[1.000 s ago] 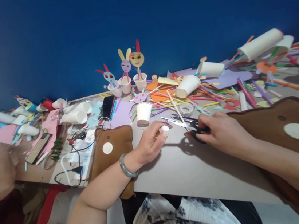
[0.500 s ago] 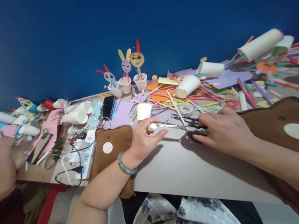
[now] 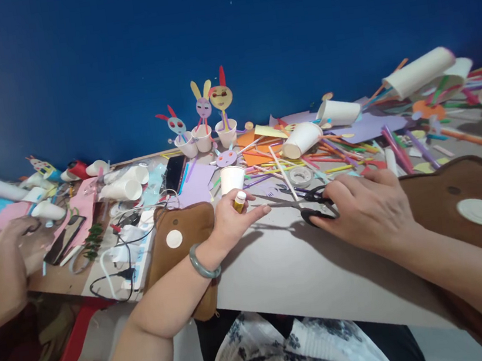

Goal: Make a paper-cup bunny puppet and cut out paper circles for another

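My left hand (image 3: 229, 223), with a bangle on its wrist, curls around a small yellow tube (image 3: 239, 204) with a white cap; the tube's lower part is hidden in the fingers. Its thumb and fingertips are close to the blade tips of black-handled scissors (image 3: 309, 214). My right hand (image 3: 368, 211) grips these scissors by the handles, with the blades parted and pointing left. Just beyond my left hand, a white paper cup (image 3: 232, 178) stands below a purple paper face (image 3: 226, 158). A thin white stick (image 3: 283, 175) slants behind the scissors.
Three cups with paper figures (image 3: 203, 138) stand against the blue wall. Coloured straws, paper and a tape roll (image 3: 301, 177) clutter the back right. Brown pouches (image 3: 184, 223) flank my hands. Left are a power strip (image 3: 144, 252), cables and another person's hand (image 3: 21, 230).
The scissor blades have opened wider. My left hand has turned, tipping the tube more upright, and the small bit near its fingertips is no longer visible. The other person's hand has shifted.
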Demonstrator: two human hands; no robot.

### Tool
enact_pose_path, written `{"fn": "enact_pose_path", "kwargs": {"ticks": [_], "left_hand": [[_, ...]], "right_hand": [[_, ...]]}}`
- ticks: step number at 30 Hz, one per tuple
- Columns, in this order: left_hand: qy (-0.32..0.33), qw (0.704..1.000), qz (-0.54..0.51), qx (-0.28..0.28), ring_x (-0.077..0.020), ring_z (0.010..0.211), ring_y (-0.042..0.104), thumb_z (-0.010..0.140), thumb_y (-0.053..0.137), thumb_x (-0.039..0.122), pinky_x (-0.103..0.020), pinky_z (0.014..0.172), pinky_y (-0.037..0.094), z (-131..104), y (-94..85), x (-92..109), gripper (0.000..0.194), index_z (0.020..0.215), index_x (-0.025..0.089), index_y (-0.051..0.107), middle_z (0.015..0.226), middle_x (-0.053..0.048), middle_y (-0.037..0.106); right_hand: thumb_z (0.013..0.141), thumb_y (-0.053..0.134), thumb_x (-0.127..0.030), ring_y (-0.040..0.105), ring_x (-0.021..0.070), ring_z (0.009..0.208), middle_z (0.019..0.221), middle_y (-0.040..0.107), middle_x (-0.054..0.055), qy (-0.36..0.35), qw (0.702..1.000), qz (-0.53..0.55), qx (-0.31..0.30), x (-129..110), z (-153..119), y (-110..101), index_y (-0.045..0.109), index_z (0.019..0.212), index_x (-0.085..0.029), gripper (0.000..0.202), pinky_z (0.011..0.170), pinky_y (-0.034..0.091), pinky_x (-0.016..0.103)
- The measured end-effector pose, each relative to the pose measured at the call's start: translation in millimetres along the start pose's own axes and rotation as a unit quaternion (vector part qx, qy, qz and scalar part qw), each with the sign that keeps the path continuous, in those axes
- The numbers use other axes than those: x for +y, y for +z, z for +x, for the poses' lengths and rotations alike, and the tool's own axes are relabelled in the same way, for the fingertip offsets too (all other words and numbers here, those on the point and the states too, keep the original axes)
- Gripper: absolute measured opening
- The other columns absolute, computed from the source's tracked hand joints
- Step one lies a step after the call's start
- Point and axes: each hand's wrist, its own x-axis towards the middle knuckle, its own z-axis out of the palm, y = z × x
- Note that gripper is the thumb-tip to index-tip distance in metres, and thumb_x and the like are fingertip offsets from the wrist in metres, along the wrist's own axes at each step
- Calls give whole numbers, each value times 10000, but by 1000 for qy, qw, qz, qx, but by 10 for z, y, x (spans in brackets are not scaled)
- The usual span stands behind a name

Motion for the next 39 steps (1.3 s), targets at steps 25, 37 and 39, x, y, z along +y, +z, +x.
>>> {"fn": "enact_pose_path", "kwargs": {"ticks": [25,37,39], "left_hand": [[-26,980,-186,68,-46,487,418,683,820,429,-220,501,306,76,33,-13,334,748,153,643,603,50,541],[-121,967,-200,-100,-30,461,420,598,909,383,-214,484,302,-4,75,-8,429,871,127,697,605,61,546],[-128,968,-182,-119,-32,457,409,584,924,394,-214,480,288,-16,95,-6,448,851,130,679,568,75,520]], "right_hand": [[821,688,-354,624,250,723,812,704,79,49,940,107,-321,-51,-3,-22,559,832,-193,207,731,281,368],[775,748,-270,637,378,1111,1252,675,177,38,922,254,-290,0,-90,54,738,1013,-216,245,923,414,503],[783,749,-277,626,376,1154,1244,689,159,27,926,282,-248,-13,-105,62,751,996,-231,218,968,415,532]]}}
